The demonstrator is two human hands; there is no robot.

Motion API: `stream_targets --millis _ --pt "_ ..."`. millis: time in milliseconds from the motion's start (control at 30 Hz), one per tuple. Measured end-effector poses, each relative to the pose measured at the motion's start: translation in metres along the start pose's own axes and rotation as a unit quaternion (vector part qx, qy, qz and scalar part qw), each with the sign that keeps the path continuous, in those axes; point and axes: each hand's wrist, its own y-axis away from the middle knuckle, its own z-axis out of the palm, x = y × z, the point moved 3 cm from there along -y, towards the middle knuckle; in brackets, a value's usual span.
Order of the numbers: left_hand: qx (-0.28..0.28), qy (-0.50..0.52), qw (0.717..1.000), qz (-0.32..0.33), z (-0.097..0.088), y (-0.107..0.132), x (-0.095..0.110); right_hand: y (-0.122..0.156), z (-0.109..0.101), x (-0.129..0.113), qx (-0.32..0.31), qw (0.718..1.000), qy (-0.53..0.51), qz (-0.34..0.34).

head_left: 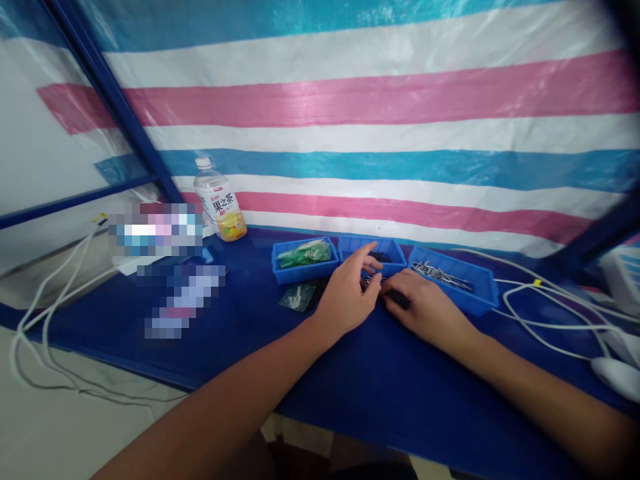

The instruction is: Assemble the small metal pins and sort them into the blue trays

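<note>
My left hand (347, 287) hovers just in front of the middle blue bin (395, 252), thumb and fingers apart with nothing visibly gripped. Small black pieces (381, 257) lie in that bin, partly hidden by the hand. To its right, my right hand (417, 297) rests low over the table with fingers curled around something dark, too covered to name. Small shiny metal pieces show between the two hands. The right blue bin (483, 293) holds thin metal rods (443, 275). Green-tinted plastic bags (307, 253) fill the left blue bin (306, 272).
A small clear bag (297, 297) with pale pieces lies by my left wrist. A drink bottle (221, 203) stands at the back left. White cables (530, 287) and a white mouse (617, 379) are on the right. A striped plastic sheet (360, 107) hangs behind the blue table (360, 387).
</note>
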Motion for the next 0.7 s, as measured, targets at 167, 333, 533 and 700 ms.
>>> stream_targets --millis 167,333,533,700 --pt "0.002 -0.004 1.000 0.006 0.000 0.001 -0.002 0.001 -0.002 -0.001 -0.007 1.000 0.013 -0.012" --pt "0.001 -0.010 1.000 0.007 -0.001 0.001 0.000 0.004 -0.007 -0.007 -0.035 0.998 0.027 -0.034" --pt "-0.005 -0.014 1.000 0.010 -0.001 0.000 0.001 0.004 -0.009 -0.010 -0.032 0.995 0.079 -0.050" --pt "-0.009 -0.013 1.000 0.012 0.000 0.000 0.003 0.004 -0.009 -0.005 -0.037 0.994 0.094 -0.046"
